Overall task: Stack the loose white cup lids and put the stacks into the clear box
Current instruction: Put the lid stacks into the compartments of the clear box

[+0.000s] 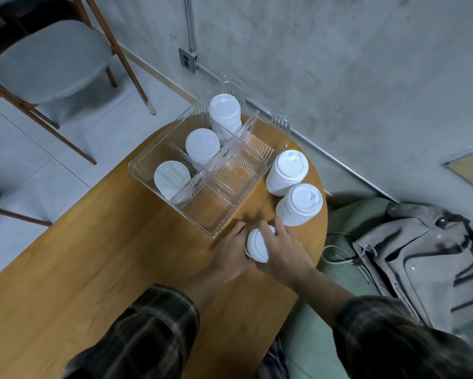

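Wooden table [106,255], near its rounded right edge left hand [231,251] and right hand [284,250] with fingers curled round a tilted short lid stack [257,246], two taller stacks [287,172] upright just beside the clear box [132,166], three more stacks [202,146] in its left compartments

6 lid stacks are in view: 3 [225,109] [202,144] [171,177] in the 1 clear box [133,167], 2 [290,165] [302,200] on the 1 table [115,258], and 1 [257,245] between 2 hands, the left hand [231,251] and the right hand [286,251]. 1 backpack [421,258] lies beside.
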Action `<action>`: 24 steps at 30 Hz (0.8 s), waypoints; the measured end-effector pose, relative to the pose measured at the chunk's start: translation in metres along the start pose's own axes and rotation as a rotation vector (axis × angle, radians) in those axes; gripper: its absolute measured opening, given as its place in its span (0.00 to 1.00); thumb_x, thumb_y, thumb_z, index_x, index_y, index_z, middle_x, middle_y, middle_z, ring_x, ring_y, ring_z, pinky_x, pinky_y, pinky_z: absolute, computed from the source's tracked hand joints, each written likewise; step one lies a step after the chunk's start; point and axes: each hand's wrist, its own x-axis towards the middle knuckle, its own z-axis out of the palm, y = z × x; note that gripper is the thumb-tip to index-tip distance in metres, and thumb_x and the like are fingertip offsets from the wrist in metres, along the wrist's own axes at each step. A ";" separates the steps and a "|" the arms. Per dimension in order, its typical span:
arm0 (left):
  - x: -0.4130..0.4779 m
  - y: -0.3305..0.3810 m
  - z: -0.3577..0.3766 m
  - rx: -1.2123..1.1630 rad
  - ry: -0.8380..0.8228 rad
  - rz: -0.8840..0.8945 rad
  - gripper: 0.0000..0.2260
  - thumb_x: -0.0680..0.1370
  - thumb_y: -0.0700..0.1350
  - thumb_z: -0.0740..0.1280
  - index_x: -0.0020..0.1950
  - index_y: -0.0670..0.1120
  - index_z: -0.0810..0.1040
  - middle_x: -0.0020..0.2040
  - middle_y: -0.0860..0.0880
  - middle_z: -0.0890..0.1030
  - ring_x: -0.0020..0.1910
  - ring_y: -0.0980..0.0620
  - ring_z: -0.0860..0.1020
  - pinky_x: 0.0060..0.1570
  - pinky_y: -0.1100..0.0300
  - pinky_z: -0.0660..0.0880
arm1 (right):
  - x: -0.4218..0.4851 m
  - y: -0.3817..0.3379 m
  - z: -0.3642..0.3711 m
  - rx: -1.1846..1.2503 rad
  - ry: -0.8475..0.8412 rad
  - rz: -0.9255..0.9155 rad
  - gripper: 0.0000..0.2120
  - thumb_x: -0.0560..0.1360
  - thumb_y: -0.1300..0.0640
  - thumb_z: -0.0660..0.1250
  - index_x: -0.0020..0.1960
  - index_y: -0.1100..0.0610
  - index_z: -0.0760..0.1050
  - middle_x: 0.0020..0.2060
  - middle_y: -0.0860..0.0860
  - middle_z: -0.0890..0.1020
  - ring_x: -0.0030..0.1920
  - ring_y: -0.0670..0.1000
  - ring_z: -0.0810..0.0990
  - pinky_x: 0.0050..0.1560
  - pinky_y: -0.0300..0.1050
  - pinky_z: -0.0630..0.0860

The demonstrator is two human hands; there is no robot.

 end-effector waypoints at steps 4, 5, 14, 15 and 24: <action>-0.003 0.010 -0.007 -0.024 0.002 0.016 0.34 0.65 0.49 0.83 0.69 0.48 0.77 0.64 0.54 0.75 0.61 0.52 0.78 0.50 0.58 0.75 | -0.004 0.002 -0.018 -0.005 -0.022 -0.047 0.42 0.69 0.44 0.81 0.74 0.47 0.59 0.66 0.50 0.66 0.64 0.54 0.73 0.53 0.49 0.78; -0.004 0.014 -0.009 -0.041 0.012 0.032 0.34 0.65 0.49 0.83 0.69 0.47 0.77 0.63 0.54 0.75 0.62 0.52 0.78 0.53 0.56 0.77 | -0.005 0.002 -0.024 -0.003 -0.021 -0.055 0.42 0.69 0.44 0.80 0.74 0.47 0.60 0.65 0.50 0.66 0.63 0.54 0.73 0.52 0.48 0.78; 0.005 0.064 -0.061 -0.182 0.079 0.134 0.33 0.67 0.45 0.83 0.69 0.43 0.76 0.61 0.54 0.73 0.62 0.56 0.76 0.61 0.65 0.74 | -0.008 -0.003 -0.107 0.036 0.050 -0.056 0.40 0.69 0.41 0.79 0.72 0.45 0.60 0.65 0.50 0.67 0.63 0.56 0.74 0.54 0.54 0.79; 0.011 0.067 -0.070 -0.168 0.067 0.147 0.35 0.67 0.42 0.83 0.71 0.42 0.75 0.61 0.53 0.72 0.62 0.55 0.76 0.61 0.64 0.74 | -0.006 -0.004 -0.117 0.047 0.063 -0.055 0.40 0.69 0.41 0.79 0.73 0.45 0.60 0.65 0.49 0.67 0.62 0.57 0.75 0.52 0.54 0.78; 0.066 0.094 -0.137 -0.058 0.151 0.180 0.41 0.64 0.47 0.86 0.73 0.46 0.74 0.68 0.50 0.76 0.66 0.48 0.76 0.62 0.47 0.77 | 0.052 -0.005 -0.181 0.094 0.139 -0.105 0.42 0.64 0.44 0.82 0.70 0.46 0.62 0.60 0.50 0.68 0.54 0.59 0.77 0.50 0.55 0.79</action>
